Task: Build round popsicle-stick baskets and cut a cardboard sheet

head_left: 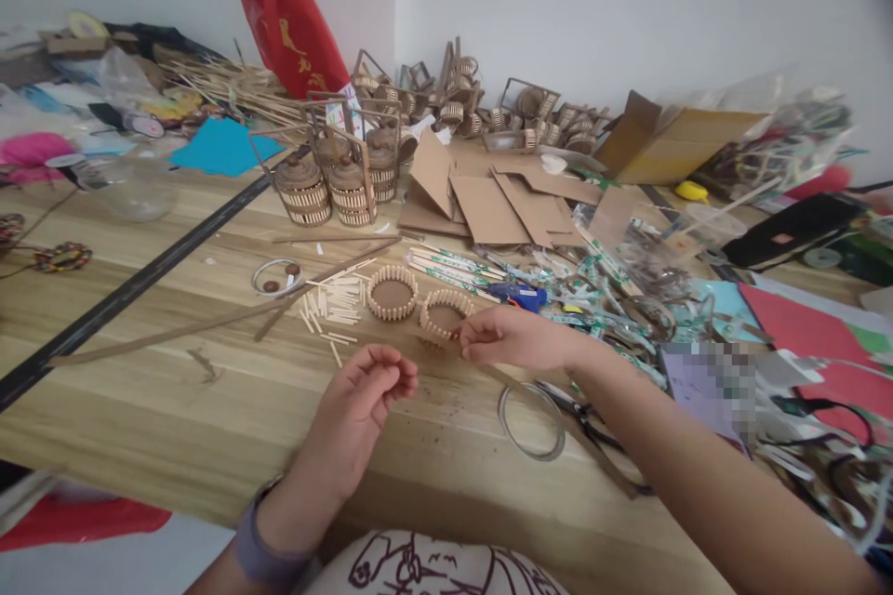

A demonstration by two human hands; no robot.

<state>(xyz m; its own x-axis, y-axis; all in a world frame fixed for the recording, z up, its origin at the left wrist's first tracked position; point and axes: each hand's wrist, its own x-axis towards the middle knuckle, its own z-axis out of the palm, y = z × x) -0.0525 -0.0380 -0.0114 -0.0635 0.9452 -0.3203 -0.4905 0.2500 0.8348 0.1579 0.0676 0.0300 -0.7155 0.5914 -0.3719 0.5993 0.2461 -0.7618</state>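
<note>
The nearer stick-walled tray [428, 325] is standing on the surface [244, 409], its near right side partly hidden by the right hand [499, 335]. The right grip is pressing together on a thin brown strip [513, 381] at the tray's near edge. That strip is running lengthwise past the tray — its long axis is slanting from the near wall away to the right and back toward the person — so it is lying alongside the tray rather than around it. Of the two hands, the right is sitting closer to the tray. The left hand [369, 400] is hovering to the tray's left and toward the person, apart from it, its thumb and fingers curling toward each other; in this blurred view I cannot tell whether they are meeting or holding something small.

A second tray [391, 311] is standing just left of the nearer one and slightly beyond it, its upright sticks forming a circle. Farther left of the nearer tray, loose short sticks [340, 302] are lying scattered. To its right and toward the person, a pale ring [503, 418] and dark-handled scissors [600, 428] are lying close to the strip. Beyond it — to the left — lidded baskets [303, 191] are standing, and cardboard pieces [488, 209] are lying behind it.
</note>
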